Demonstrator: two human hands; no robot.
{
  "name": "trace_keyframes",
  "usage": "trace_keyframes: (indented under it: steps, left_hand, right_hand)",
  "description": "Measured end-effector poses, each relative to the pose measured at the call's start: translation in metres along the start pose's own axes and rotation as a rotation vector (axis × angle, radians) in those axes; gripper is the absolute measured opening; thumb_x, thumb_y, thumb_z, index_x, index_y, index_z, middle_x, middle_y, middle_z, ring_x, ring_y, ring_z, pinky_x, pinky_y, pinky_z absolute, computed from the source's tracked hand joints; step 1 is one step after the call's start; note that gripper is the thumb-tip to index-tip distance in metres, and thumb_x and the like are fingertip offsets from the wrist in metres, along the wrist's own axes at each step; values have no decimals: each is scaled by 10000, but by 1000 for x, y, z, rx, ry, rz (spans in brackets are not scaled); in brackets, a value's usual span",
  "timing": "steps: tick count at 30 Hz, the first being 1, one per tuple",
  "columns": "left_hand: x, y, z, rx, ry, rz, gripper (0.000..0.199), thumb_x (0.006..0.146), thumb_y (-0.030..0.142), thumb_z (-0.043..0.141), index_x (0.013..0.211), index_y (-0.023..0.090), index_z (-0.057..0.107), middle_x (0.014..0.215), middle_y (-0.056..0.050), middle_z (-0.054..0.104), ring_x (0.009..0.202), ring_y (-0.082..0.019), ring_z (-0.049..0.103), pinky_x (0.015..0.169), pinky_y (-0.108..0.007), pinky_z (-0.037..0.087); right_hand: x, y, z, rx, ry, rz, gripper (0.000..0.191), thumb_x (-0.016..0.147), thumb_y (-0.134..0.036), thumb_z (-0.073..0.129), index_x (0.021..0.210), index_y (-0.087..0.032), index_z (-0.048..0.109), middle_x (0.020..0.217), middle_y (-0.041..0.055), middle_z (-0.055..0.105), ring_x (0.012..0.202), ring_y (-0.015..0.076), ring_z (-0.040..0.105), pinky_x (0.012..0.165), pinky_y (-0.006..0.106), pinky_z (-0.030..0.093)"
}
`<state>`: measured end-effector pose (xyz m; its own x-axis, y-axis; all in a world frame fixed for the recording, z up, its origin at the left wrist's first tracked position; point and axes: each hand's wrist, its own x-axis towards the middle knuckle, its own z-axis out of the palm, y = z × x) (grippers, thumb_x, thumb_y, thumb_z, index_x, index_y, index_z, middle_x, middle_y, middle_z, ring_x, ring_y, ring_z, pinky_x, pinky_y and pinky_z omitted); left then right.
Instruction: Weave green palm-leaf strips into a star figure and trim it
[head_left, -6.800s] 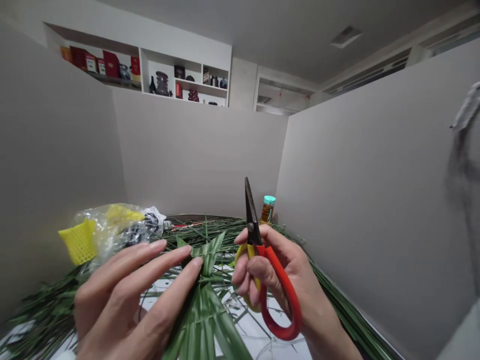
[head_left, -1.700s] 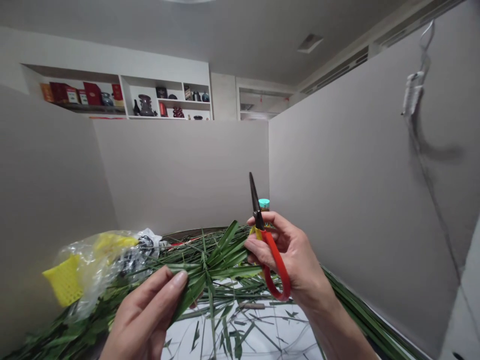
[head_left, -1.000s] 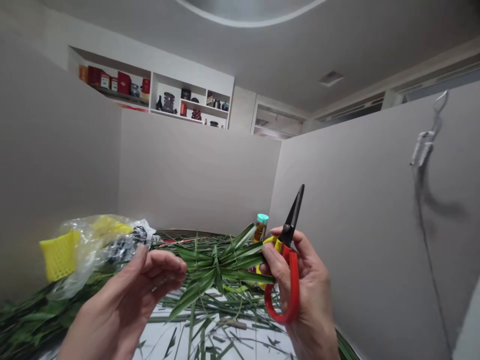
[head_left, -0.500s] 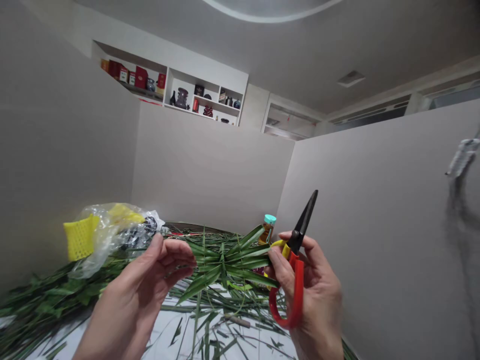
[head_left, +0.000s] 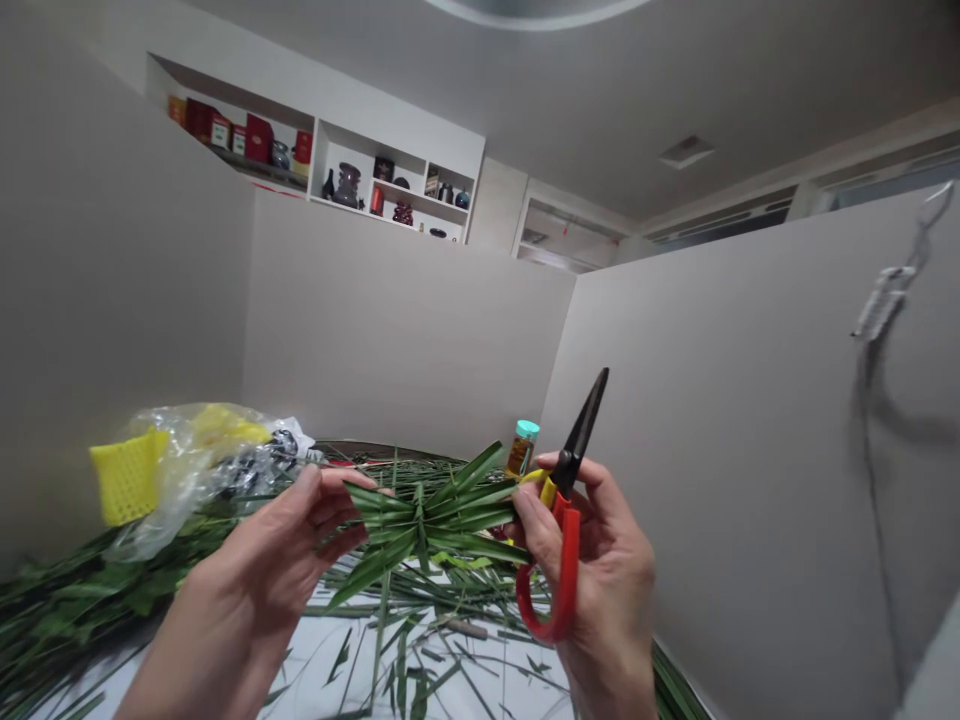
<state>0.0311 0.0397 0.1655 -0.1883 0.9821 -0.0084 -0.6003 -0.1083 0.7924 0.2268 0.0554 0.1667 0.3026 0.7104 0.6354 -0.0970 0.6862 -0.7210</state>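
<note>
My right hand (head_left: 604, 560) is wrapped around scissors (head_left: 564, 520) with red and yellow handles. Their black blades are together and point up. Between its thumb and fingertips the same hand pinches leaf ends of a green leaf piece (head_left: 420, 515), whose folded strips fan out to both sides from a central rib. My left hand (head_left: 255, 560) is at the left side of this piece, fingers curved and thumb apart. Leaf tips pass in front of its fingers; no firm grip shows. Cut green scraps (head_left: 405, 660) lie below on the white tabletop (head_left: 315, 660).
A clear plastic bag (head_left: 187, 470) and a yellow mesh piece (head_left: 129, 478) sit at the left above leafy stems (head_left: 112, 590). A jar with a turquoise lid (head_left: 523, 447) stands behind my right hand. Grey partitions (head_left: 405, 330) surround the table; a cord (head_left: 874, 450) hangs at right.
The view has shifted, so most things sit slightly further left. My left fingers have come closer to the leaf piece, and its left tips now overlap them. The right hand keeps its hold.
</note>
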Motion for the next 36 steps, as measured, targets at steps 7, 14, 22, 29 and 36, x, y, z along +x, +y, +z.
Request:
trace_keyframes:
  steps: [7,14,22,29,36]
  left_hand:
    - [-6,-15,-6,156,13,26,487,635,496,859,1082,321,778,1132,-68,815,1213,-371,676,872,-391,637]
    - [-7,-18,9,58,9,58,396,669,511,772,1019,324,779,868,-76,825,1059,-395,734,834,-492,632]
    - [-4,-16,-20,312,-17,-38,451,624,447,880,1054,353,781,870,-6,813,920,-269,739,723,-280,619]
    - [-3,-2,-17,304,-62,-61,350,589,445,929,885,311,799,849,-3,809,881,-235,725,740,-248,617]
    - [-20,4,3,330,-69,-42,302,596,453,922,832,287,833,686,-22,778,715,-190,688,669,-212,566]
  right_hand:
    - [-3,-3,6,-15,-40,-2,214,778,-204,795,957,-254,690,706,-29,715,559,114,631,508,200,577]
    - [-10,4,8,19,-118,16,198,843,-224,776,1009,-288,689,717,-43,696,590,101,624,554,193,541]
    - [-1,-3,0,37,-180,89,211,830,-283,817,991,-261,683,703,-33,721,581,111,672,543,197,558]
    - [-4,6,0,95,-226,206,350,720,-249,908,1000,-279,701,767,-11,769,669,145,724,503,170,519]
    - [-4,0,10,6,-260,147,318,662,-186,876,913,-259,693,691,-44,724,484,80,587,442,163,478]
